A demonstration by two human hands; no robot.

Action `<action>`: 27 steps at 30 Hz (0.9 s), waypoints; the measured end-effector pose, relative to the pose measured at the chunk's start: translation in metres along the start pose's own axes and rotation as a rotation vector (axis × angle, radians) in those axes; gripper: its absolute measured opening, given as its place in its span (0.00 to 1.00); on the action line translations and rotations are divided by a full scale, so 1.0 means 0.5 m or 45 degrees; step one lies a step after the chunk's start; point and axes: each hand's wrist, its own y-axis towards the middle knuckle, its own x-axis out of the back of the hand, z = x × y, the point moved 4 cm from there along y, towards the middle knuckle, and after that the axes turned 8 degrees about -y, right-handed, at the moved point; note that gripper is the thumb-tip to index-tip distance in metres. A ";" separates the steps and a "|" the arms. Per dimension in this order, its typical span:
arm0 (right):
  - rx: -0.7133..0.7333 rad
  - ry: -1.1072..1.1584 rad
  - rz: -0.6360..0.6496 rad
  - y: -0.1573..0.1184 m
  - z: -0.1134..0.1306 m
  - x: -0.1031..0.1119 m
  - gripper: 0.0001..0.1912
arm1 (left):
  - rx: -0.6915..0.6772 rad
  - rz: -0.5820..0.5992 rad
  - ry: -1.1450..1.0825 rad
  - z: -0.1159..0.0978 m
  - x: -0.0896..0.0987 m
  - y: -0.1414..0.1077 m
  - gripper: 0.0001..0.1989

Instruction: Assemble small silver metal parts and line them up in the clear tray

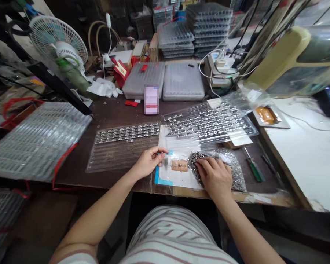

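My left hand [150,161] hovers by the left edge of a white sheet, thumb and index finger brought together; anything between them is too small to make out. My right hand [216,176] rests on a heap of small metal parts [194,161] spilling from a clear plastic bag [238,178], its fingers curled into the heap and their tips partly hidden. Between my hands a small orange-brown block [179,165] lies on the white sheet [185,179], with tiny metal pieces on it. A blue-edged piece [163,181] shows beneath the sheet.
Clear ribbed trays with rows of metal parts lie left [128,132] and right [209,121]. A phone [151,99] stands behind them. A green-handled screwdriver [254,170] lies right. Stacked trays [41,141], a fan [59,40] and a cream machine [280,62] flank the table.
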 end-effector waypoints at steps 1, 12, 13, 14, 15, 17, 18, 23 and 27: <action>-0.010 0.016 -0.007 -0.001 0.000 -0.002 0.07 | -0.042 -0.032 0.064 -0.001 -0.004 -0.007 0.10; -0.100 0.341 -0.075 -0.011 -0.016 -0.010 0.02 | -0.345 -0.104 0.415 0.009 -0.090 -0.010 0.07; -0.103 0.368 -0.079 -0.011 -0.016 -0.010 0.02 | -0.356 -0.115 0.441 0.010 -0.093 -0.010 0.06; -0.104 0.392 -0.083 -0.012 -0.017 -0.009 0.02 | -0.366 -0.124 0.463 0.011 -0.096 -0.011 0.06; -0.104 0.413 -0.088 -0.012 -0.018 -0.008 0.02 | -0.374 -0.131 0.480 0.011 -0.099 -0.012 0.06; -0.103 0.436 -0.092 -0.013 -0.019 -0.007 0.01 | -0.386 -0.143 0.510 0.012 -0.102 -0.014 0.06; -0.104 0.440 -0.095 -0.014 -0.020 -0.007 0.02 | -0.392 -0.150 0.524 0.012 -0.104 -0.015 0.06; -0.098 0.442 -0.108 -0.016 -0.022 -0.011 0.11 | -0.449 -0.165 0.601 0.012 -0.108 -0.015 0.05; -0.086 0.471 -0.094 -0.017 -0.023 -0.009 0.14 | -0.479 -0.167 0.642 0.010 -0.110 -0.015 0.04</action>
